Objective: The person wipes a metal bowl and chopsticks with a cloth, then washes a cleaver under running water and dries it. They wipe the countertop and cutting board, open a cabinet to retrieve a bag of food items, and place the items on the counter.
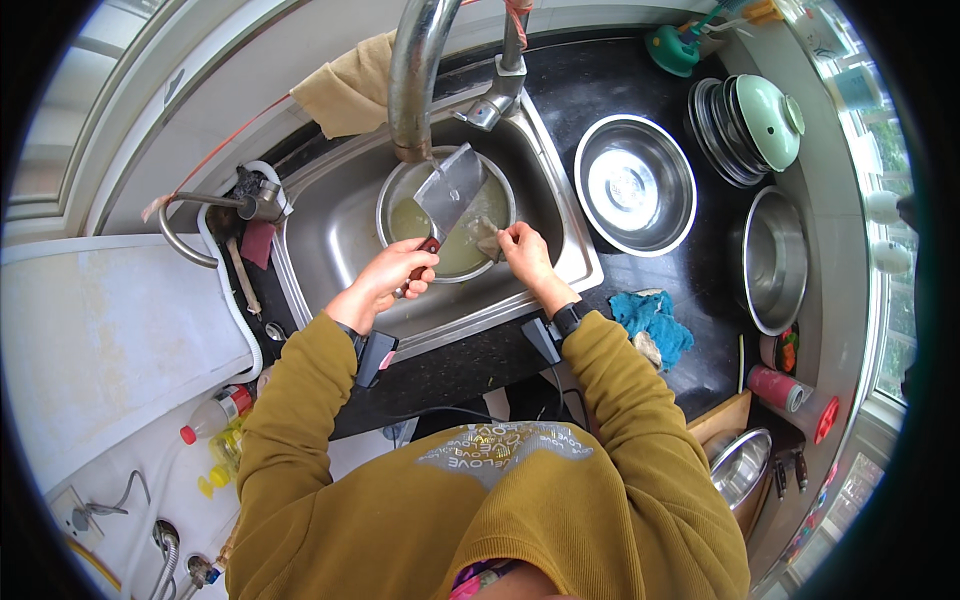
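My left hand [388,272] is closed round the dark red handle of a cleaver [452,192]. The wide blade tilts up and away over a round metal basin [381,214] standing in the steel sink [330,225]. Cloudy, greenish water fills much of the basin. A thin stream from the faucet [408,110] falls on or close to the blade. Over the basin's right rim, my right hand [524,250] pinches a small greyish piece, perhaps a cloth [489,243]; its kind is unclear. It hangs just below the blade, apart from the handle.
Right of the sink stands a shiny steel bowl [636,186], with a blue cloth [654,326] nearer me. Stacked lids [765,125] and another steel basin [775,262] line the right wall. A beige towel [345,88] hangs behind the sink. Bottles [216,412] stand lower left.
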`<move>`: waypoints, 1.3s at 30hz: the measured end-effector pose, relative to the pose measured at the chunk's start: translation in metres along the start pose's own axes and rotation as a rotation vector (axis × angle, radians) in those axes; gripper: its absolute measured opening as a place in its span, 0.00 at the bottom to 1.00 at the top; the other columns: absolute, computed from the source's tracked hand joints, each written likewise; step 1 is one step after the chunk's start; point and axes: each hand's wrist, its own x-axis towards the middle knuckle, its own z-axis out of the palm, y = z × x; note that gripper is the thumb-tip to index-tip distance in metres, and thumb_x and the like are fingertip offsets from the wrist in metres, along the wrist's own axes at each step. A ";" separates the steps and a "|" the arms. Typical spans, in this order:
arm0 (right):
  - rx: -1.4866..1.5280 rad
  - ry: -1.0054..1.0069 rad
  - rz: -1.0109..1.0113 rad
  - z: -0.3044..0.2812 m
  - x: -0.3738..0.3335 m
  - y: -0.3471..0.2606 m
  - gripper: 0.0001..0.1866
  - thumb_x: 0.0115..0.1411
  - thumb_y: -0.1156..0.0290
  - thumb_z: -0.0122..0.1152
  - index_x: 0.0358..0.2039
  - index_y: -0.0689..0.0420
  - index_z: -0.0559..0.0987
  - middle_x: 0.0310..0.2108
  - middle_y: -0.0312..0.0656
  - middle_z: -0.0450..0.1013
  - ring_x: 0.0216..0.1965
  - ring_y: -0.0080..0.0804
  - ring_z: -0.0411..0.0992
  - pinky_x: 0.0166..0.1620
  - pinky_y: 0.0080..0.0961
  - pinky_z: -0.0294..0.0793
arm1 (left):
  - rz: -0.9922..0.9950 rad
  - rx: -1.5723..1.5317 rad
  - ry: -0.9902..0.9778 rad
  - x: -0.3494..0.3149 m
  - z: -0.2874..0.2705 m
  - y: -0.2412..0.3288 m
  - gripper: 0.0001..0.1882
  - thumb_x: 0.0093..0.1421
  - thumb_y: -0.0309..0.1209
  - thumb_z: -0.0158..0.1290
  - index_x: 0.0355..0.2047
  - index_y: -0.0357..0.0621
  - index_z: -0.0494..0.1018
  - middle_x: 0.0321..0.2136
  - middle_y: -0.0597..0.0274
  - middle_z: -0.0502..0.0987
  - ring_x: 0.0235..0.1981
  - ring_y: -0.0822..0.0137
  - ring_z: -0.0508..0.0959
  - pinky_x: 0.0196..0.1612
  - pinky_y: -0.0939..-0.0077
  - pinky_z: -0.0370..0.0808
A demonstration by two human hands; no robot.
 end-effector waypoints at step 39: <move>0.309 0.059 -0.464 0.027 0.022 -0.093 0.08 0.60 0.72 0.67 0.39 0.59 0.80 0.37 0.44 0.74 0.36 0.37 0.76 0.40 0.30 0.76 | -0.065 0.246 0.041 0.007 0.035 0.017 0.08 0.65 0.28 0.49 0.43 0.47 0.65 0.21 0.70 0.67 0.13 0.79 0.64 0.13 0.81 0.56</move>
